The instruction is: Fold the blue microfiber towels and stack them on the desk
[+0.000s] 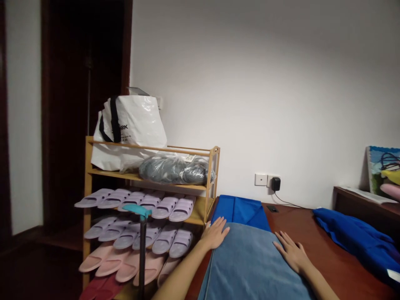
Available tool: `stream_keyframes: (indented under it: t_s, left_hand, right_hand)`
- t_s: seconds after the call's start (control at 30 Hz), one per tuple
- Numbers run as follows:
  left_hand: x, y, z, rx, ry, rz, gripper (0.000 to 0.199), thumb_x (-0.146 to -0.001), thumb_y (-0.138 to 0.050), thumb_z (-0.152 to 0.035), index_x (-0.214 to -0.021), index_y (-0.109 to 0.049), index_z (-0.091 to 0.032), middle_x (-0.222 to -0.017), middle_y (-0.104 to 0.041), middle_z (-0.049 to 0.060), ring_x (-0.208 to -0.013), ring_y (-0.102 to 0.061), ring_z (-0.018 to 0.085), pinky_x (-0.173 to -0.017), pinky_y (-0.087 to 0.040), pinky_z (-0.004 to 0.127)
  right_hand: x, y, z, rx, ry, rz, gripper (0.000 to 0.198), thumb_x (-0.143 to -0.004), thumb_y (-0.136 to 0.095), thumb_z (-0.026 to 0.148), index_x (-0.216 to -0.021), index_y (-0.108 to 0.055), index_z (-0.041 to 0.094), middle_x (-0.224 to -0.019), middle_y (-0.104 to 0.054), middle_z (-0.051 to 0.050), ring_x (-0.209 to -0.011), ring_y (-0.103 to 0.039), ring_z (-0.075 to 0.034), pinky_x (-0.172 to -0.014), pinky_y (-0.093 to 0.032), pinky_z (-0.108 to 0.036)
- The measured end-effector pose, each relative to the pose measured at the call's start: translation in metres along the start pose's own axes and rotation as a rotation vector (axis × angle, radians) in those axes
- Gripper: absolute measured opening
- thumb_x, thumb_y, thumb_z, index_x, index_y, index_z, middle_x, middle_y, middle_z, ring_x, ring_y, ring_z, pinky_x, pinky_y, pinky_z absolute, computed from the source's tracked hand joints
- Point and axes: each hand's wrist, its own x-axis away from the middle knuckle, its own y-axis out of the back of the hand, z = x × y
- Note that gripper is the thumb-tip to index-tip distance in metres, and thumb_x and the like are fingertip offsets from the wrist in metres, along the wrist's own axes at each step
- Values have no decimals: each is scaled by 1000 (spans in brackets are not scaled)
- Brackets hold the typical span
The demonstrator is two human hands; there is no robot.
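A grey-blue folded cloth (246, 258) lies flat on the reddish-brown table in front of me; whether it is a garment I cannot tell. Its far end overlaps a bright blue folded cloth (240, 208). My left hand (216, 233) rests on the left edge of the grey-blue cloth near its far corner, fingers stretched out. On the opposite edge lies my right hand (292, 252), palm down with its fingers spread. Neither hand grips anything. The near end of the grey-blue cloth runs out of view at the bottom.
Left of the table stands a wooden shoe rack (212, 179) with several slippers (183, 208), a white bag (140, 116) and a plastic-wrapped bundle (178, 168). A dark pole with a teal top (137, 210) stands before it. Another blue cloth (353, 239) lies right; behind is a plugged-in adapter (275, 183).
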Motion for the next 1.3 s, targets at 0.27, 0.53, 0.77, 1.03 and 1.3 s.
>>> stream_keyframes:
  t_s: [0.27,0.53,0.77,1.03,1.3]
  left_hand:
    - [-8,-7,5,6,-7,5,63,-95,-14,-54,-144,-31,-20,-151,-24,5,-140,-17,23,-110,-12,53]
    - [-6,-5,2,17,-8,-6,60,-95,-17,-53,-143,-33,-20,-150,-26,6,-139,-19,24,-109,-13,53]
    - [-6,-5,3,23,-12,-15,59,-95,-18,-53,-143,-34,-20,-150,-27,6,-139,-20,23,-109,-13,53]
    - [-4,-8,5,38,-17,-123,59,-96,-20,-51,-145,-28,-19,-150,-27,8,-139,-21,23,-109,-17,51]
    - [-10,-17,13,28,49,-317,42,-97,-28,-32,-131,-47,-15,-141,-42,13,-133,-33,24,-104,-26,47]
  right_hand:
    - [-13,-9,-13,-14,8,-8,75,-81,-15,74,-143,-25,34,-152,-17,2,-141,-9,-19,-112,-11,-52]
    - [-12,-8,-12,-22,16,-25,75,-81,-16,75,-142,-28,33,-151,-19,1,-140,-11,-20,-111,-14,-52]
    - [-12,-9,-13,-49,17,-33,75,-81,-18,75,-142,-30,32,-150,-21,0,-140,-12,-19,-111,-13,-52]
    - [-12,-6,-21,-131,16,-58,68,-85,-17,69,-141,-31,34,-149,-25,2,-139,-18,-20,-110,-19,-52]
    - [-12,-1,-36,-116,32,-152,62,-88,-17,60,-136,-42,29,-145,-35,-2,-138,-22,-22,-109,-16,-51]
